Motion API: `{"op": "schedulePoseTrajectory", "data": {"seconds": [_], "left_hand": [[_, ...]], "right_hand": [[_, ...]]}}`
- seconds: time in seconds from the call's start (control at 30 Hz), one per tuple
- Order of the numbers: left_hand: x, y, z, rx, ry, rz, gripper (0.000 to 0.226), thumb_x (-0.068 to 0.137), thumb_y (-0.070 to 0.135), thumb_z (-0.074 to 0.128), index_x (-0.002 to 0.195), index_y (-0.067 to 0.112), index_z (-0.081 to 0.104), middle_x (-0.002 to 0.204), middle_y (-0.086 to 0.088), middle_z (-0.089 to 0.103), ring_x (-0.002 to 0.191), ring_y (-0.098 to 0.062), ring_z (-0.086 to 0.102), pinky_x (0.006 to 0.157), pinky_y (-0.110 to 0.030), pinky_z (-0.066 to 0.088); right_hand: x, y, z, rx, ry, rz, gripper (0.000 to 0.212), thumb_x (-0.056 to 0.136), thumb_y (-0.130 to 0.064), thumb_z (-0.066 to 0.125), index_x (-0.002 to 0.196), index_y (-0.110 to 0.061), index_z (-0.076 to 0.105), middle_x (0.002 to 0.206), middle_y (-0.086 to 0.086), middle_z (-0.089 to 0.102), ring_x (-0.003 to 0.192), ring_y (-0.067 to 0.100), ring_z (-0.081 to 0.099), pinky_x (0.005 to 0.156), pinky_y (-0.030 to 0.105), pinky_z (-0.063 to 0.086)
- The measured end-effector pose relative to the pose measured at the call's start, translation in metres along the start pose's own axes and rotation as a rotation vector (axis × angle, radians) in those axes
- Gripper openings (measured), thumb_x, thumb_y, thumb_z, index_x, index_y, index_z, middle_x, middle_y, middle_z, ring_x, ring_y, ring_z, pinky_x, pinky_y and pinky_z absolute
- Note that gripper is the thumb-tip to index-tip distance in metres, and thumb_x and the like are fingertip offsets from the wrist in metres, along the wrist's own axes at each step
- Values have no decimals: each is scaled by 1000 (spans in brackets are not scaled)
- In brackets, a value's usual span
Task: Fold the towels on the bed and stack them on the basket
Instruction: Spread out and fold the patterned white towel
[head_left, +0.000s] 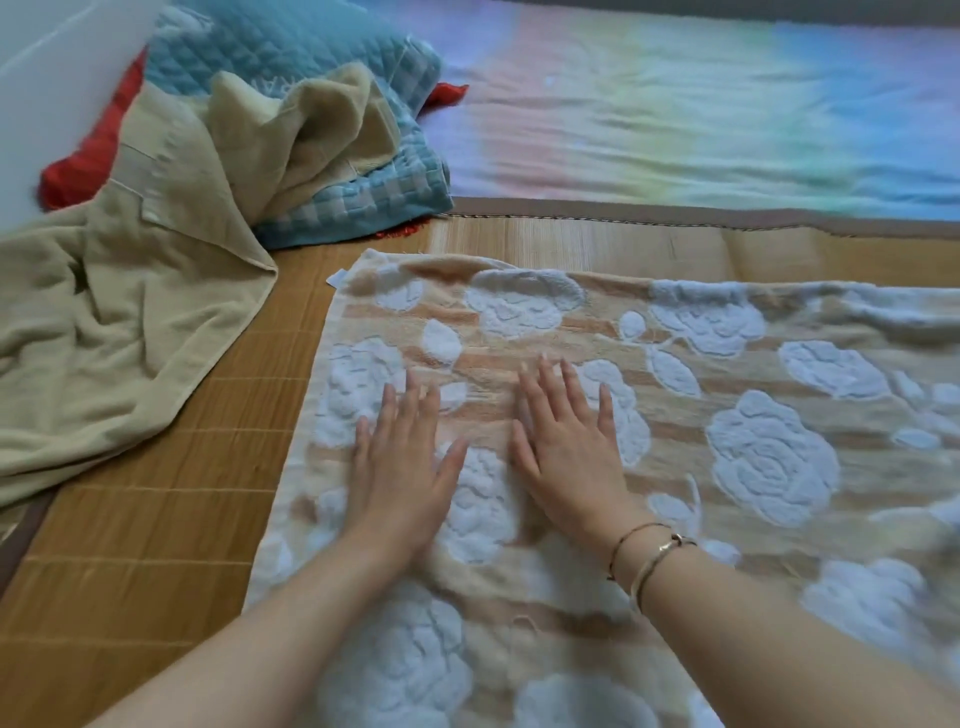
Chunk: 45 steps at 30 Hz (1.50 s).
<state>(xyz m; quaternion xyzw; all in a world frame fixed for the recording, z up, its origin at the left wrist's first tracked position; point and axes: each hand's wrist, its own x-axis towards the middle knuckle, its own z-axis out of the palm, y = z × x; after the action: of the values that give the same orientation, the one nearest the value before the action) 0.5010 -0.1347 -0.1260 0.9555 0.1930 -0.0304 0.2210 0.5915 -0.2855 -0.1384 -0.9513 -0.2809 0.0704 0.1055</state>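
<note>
A tan towel with white rose patterns (727, 415) lies spread flat on the bamboo mat (156, 519), filling the lower right of the view. My left hand (402, 467) and my right hand (566, 447) both rest palm down on its left part, side by side, fingers spread, holding nothing. A plain beige towel (119, 332) lies crumpled to the left, draped partly over a blue quilted pillow (311, 67). No basket is in view.
A red cloth (98, 150) pokes out under the blue pillow at the far left. Beyond the mat's upper edge lies a pastel rainbow sheet (701, 119). A white wall (47, 67) borders the upper left corner.
</note>
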Motion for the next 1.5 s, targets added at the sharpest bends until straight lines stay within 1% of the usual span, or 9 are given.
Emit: {"op": "schedulePoseTrajectory", "data": {"seconds": [0.23,0.43,0.63,0.83,0.9,1.0,1.17,1.3,1.5], "left_hand": [[-76,-4,13,115,-64,-29,82,74,78,-8,140,37,-34,145,17,-45,137,-15,-38,117,-51,-9],[-148,-31,18,97,-5,-124,84,77,79,1,144,37,-27,151,17,-36,143,-17,-27,116,-52,-7],[-189,-65,27,147,21,-159,77,83,74,-2,147,36,-19,156,15,-23,144,-9,-22,118,-45,-6],[-192,-62,-3,271,-204,-242,88,79,76,-6,149,25,-19,158,3,-22,146,-18,-20,118,-50,-7],[-194,-42,-24,258,-236,-257,89,80,75,-1,151,23,-15,159,1,-17,147,-22,-14,118,-52,-5],[-214,10,-53,245,-245,-94,82,85,73,6,151,27,-14,159,3,-17,146,-21,-17,116,-51,-8],[-248,116,-69,198,-267,135,75,91,67,15,152,29,-5,160,3,-11,147,-21,-14,117,-50,-8],[-284,196,-67,176,-267,279,64,97,55,31,152,29,12,161,3,3,148,-21,-4,118,-52,2],[-312,291,-64,152,-253,418,57,97,43,40,149,30,22,158,6,20,148,-20,4,118,-49,4]], "right_hand": [[-103,41,-5,-52,13,291,72,86,-57,-1,153,-28,-8,161,-1,-10,148,19,-11,115,50,-11],[-180,41,11,-29,-10,358,76,87,-62,-1,154,-25,-4,161,1,-11,148,20,-11,115,59,1],[-223,17,30,8,-71,352,74,86,-65,-3,149,-31,-22,155,-8,-32,142,15,-31,112,59,-11],[-247,0,1,49,-128,346,72,77,-71,-16,139,-39,-36,152,-8,-37,142,17,-32,113,61,-9],[-258,-3,-21,63,-127,359,75,77,-72,-15,142,-39,-30,153,-9,-36,143,17,-28,113,59,-9],[-287,-3,-64,77,-118,403,81,78,-73,-11,149,-36,-17,158,-6,-24,145,17,-23,115,57,-2],[-346,13,-117,187,-103,513,63,99,-53,18,153,-29,-3,161,-2,-10,148,21,-8,118,53,4],[-401,52,-155,219,-50,570,60,99,-36,37,153,-21,15,161,5,12,144,23,23,115,44,25],[-460,145,-217,264,23,699,51,98,-28,38,148,-18,28,152,3,30,135,24,35,106,42,38]]}}
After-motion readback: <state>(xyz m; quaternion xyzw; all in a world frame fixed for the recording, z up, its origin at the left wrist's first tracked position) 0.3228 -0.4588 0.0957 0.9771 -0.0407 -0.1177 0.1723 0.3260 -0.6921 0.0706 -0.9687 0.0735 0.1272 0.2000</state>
